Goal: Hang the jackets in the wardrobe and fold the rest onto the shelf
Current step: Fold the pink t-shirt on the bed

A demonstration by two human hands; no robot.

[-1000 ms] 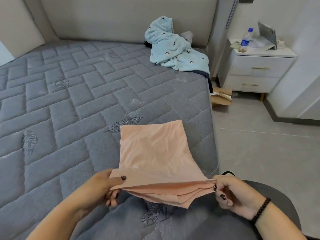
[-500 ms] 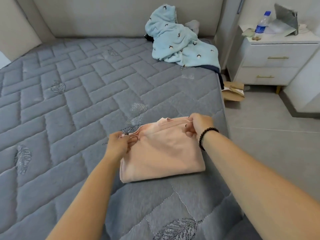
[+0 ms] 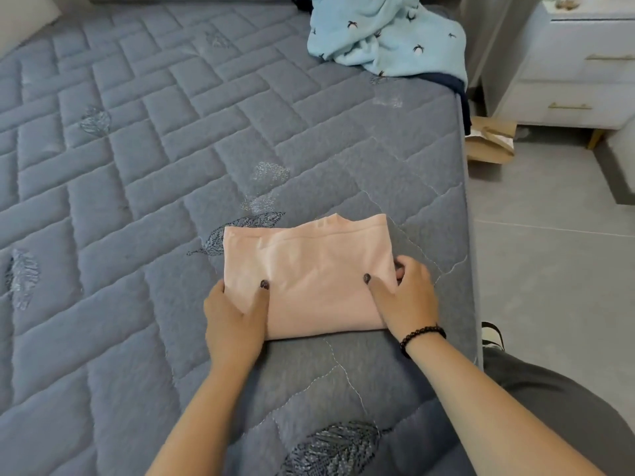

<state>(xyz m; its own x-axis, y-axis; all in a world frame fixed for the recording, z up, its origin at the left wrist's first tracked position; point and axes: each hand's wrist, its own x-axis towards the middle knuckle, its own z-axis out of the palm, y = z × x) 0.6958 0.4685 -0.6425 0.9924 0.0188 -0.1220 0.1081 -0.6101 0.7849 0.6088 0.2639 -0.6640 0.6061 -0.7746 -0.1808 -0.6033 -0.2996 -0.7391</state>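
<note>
A folded pink garment (image 3: 316, 266) lies flat on the grey quilted mattress (image 3: 137, 173), near its right edge. My left hand (image 3: 233, 317) grips the garment's near left corner, thumb on top and fingers around the side. My right hand (image 3: 409, 297), with a black bead bracelet on the wrist, grips the near right corner the same way. A crumpled light blue garment with small dark prints (image 3: 385, 36) lies at the far right of the mattress, with a dark navy piece (image 3: 457, 87) hanging from under it over the edge.
A white nightstand with gold handles (image 3: 567, 73) stands right of the bed. A brown cardboard box (image 3: 491, 142) sits on the grey tile floor beside the mattress. My grey trouser leg (image 3: 556, 407) and a shoe show at the bottom right.
The pink garment's near half was lifted and folded away onto itself. Both hands then came back from the far edge to the near corners. The view tilted down and closer.
</note>
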